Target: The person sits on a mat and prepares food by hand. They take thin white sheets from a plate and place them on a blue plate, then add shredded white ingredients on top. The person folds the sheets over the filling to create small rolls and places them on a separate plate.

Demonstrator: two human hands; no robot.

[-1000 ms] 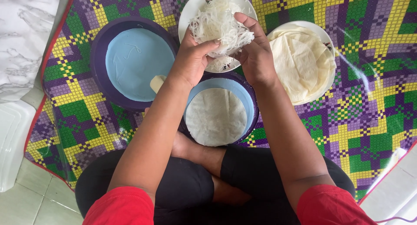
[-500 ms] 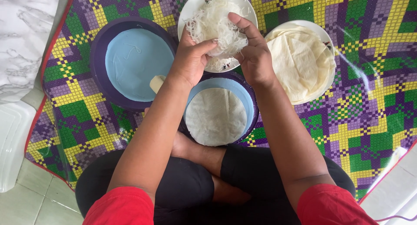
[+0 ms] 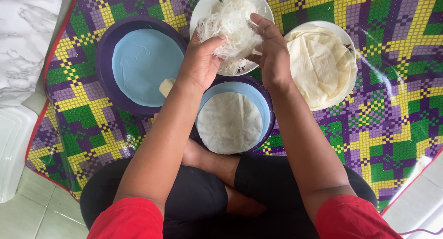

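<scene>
Above the white round plate (image 3: 203, 10) at the top of the mat, a tangled clump of thin white rice noodles (image 3: 230, 24) is being held up between both hands. The left hand (image 3: 200, 63) is curled around the clump's left side, its fingertips (image 3: 217, 38) pressed into the strands. The right hand (image 3: 272, 52) is set against the right side, fingers (image 3: 260, 24) extended along the noodles and closed on them, so the bundle is pinched from both sides. Loose strands are seen hanging below the hands, down onto the plate.

Just beneath the hands, a purple round bowl with a pale blue inside (image 3: 265, 105) is placed against the crossed legs in black trousers (image 3: 194, 202), and a single thin white round wrapper (image 3: 229, 122) is laid flat in it. To the left, a larger purple round tray with a pale blue centre (image 3: 106, 54) is set on the mat, with a small cream-coloured piece (image 3: 166, 86) resting on its rim beside the left wrist. To the right, a white plate stacked with folded cream wrappers (image 3: 318, 66) is seen. Everything is spread on a woven plastic mat checked in purple, yellow and green (image 3: 392, 105), edged in red.
</scene>
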